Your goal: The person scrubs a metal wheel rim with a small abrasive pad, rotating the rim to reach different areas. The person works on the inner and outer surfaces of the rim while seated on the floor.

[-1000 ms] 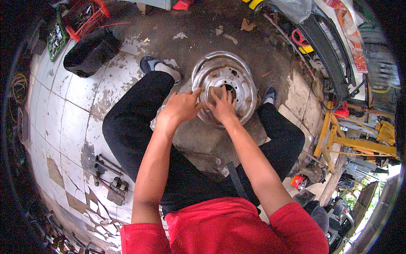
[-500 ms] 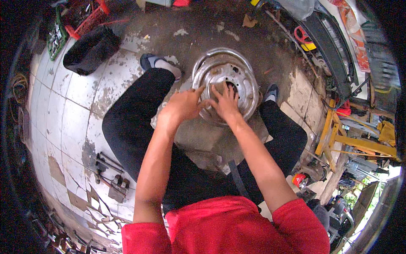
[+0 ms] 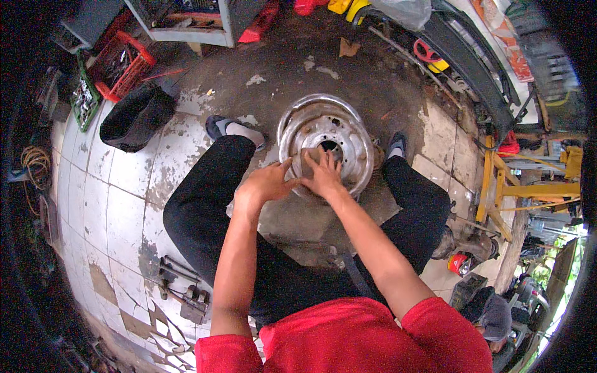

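A bare silver steel wheel rim [image 3: 359, 140] rests between my feet, face up, its dark centre hole showing. My right hand [image 3: 325, 174] lies over its near left part, fingers spread toward the hole. Between that thumb and index finger shows a thin grey-brown sheet [image 3: 308, 163] that looks like sandpaper, pressed on the metal and partly covered by the hand. My left hand [image 3: 264, 183] hovers at the rim's near left edge, fingers stretched and thumb apart, with nothing seen in it. Its index fingertip and thumb point toward the sheet.
At the far left stand a black bucket-like container [image 3: 137, 118], a red crate [image 3: 121, 65] and a green tray [image 3: 84, 102] with metal parts. Metal tools [image 3: 180, 283] lie on the cracked tiles at left. A yellow frame [image 3: 497, 189] and a red can [image 3: 460, 263] are at right.
The view has shifted, so the rim and surroundings sit lower. My right hand and the sheet have slid slightly nearer to me over the rim. My left hand stays beside it.
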### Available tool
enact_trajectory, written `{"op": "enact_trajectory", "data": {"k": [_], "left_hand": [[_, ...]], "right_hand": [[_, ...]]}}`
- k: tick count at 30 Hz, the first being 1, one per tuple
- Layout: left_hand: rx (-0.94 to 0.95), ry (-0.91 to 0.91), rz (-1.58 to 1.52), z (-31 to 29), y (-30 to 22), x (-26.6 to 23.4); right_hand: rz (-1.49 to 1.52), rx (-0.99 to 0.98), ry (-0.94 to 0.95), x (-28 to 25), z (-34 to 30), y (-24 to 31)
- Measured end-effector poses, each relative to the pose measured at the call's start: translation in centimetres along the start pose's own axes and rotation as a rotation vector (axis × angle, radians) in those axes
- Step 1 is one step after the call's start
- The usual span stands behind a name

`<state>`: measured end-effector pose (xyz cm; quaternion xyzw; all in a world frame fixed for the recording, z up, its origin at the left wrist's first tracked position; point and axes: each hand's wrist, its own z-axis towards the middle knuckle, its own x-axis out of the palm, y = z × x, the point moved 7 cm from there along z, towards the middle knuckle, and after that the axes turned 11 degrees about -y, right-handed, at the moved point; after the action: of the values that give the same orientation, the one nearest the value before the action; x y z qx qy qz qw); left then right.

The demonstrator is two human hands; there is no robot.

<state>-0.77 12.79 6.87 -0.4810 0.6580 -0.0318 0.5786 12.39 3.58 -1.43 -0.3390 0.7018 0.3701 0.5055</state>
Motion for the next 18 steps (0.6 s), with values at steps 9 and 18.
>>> {"op": "enact_trajectory", "data": {"k": [9,18], "left_hand": [[0.056,-0.109,0.011,0.0,-0.5,-0.3],[0.03,-0.144,0.017,-0.1,0.4,-0.7]], "right_hand": [[0.05,-0.098,-0.105,-0.3,-4.3,-1.4],[0.008,-0.14,-0.176,0.2,-4.5,-0.9]]}}
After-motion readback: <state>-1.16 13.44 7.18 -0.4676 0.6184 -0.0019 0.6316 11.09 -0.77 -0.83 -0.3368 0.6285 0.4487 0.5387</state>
